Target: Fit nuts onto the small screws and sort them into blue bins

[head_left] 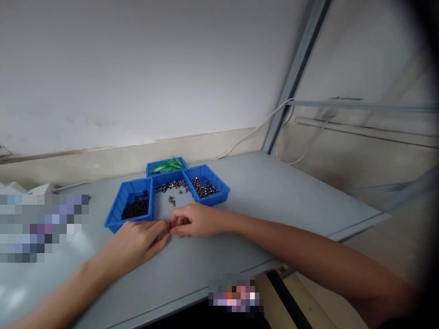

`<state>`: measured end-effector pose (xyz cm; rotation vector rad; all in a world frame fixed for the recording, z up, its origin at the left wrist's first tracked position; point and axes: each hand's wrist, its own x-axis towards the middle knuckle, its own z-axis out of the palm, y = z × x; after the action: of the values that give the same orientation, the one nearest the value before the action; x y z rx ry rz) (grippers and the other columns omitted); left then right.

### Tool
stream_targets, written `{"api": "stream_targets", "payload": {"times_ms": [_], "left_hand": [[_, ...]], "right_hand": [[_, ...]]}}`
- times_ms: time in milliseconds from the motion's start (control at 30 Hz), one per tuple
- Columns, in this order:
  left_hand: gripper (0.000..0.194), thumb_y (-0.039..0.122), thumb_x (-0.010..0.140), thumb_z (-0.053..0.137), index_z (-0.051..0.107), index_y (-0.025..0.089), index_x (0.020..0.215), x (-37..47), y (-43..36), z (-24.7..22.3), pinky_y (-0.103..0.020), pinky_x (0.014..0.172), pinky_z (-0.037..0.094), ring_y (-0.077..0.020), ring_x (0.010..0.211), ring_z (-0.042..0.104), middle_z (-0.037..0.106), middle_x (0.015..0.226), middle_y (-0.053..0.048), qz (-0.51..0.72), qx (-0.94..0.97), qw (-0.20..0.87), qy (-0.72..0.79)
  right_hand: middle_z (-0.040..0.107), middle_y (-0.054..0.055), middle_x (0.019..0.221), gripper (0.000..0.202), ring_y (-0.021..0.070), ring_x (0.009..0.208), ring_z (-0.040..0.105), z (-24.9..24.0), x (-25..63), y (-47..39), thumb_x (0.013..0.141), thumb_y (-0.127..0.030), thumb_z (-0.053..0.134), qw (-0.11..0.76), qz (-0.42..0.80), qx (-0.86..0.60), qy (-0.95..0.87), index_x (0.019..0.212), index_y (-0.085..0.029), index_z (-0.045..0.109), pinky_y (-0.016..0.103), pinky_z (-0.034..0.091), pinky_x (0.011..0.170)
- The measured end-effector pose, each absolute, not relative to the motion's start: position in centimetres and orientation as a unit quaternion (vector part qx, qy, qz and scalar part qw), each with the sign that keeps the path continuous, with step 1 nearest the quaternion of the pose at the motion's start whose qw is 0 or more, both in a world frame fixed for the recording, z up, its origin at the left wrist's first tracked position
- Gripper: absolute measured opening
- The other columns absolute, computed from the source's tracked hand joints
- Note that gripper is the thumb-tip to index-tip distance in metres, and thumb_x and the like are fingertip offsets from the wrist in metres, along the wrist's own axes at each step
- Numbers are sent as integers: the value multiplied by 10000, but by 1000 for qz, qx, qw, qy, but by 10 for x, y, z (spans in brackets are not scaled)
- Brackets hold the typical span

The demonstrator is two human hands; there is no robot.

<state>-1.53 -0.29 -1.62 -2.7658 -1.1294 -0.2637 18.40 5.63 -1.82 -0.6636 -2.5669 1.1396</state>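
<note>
My left hand (139, 242) is closed in a pinch on a small shiny metal piece (167, 230), whose exact kind is too small to tell. Against it, my right hand (192, 220) has thumb and forefinger pinched together, with the fingertips of both hands meeting. What the right fingers grip is mostly hidden. Just left of the hands stands a blue bin (113, 211) holding small black rod-like parts (136, 206). Behind the right hand, another blue bin (224, 191) contains many small metal fittings (203, 188). Several loose fittings (172, 200) lie on the table between the bins.
A third blue bin (150, 170) with green plastic packets (169, 165) stands at the back, near the wall. More black and metal parts (176, 184) lie before it. A metal post (291, 87) and a white cable (247, 136) are at the grey table's (274, 192) rear.
</note>
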Motion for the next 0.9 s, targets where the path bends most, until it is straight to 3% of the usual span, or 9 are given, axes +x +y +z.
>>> {"api": "stream_targets", "payload": {"times_ms": [200,367,600,800,900], "left_hand": [[252,302,916,334,523,188,795,-17,-2,-18,-253,488,360,-125,540,558,562,624,19,-95,-921,64,-373],[258,314,916,339,535,192,802,-16,0,-19,-261,490,357,-129,530,552,556,612,20,-100,-918,73,-376],[264,307,916,332,531,193,784,-16,-1,-18,-262,488,356,-135,548,571,578,625,15,-103,-921,74,-368],[255,314,915,339,541,197,811,-16,-3,-17,-262,486,358,-130,527,550,555,609,25,-106,-920,79,-369],[261,311,916,336,551,196,825,-16,-3,-16,-263,492,369,-137,548,565,563,624,19,-95,-919,75,-375]], "right_hand": [[622,1,688,248,85,584,552,-17,186,56,836,-386,479,117,405,-223,-879,844,-155,570,202,395,552],[625,1,696,222,72,573,544,-16,186,55,867,-307,425,105,382,-214,-893,809,-150,570,197,396,555],[624,2,679,214,90,597,553,-17,185,56,811,-338,530,111,414,-226,-875,905,-148,562,202,397,549],[628,11,721,258,75,578,545,-16,186,56,875,-333,405,90,404,-221,-883,800,-151,572,203,402,568],[630,0,702,207,79,585,541,-15,186,55,857,-317,443,93,393,-221,-888,820,-156,568,203,392,556]]}}
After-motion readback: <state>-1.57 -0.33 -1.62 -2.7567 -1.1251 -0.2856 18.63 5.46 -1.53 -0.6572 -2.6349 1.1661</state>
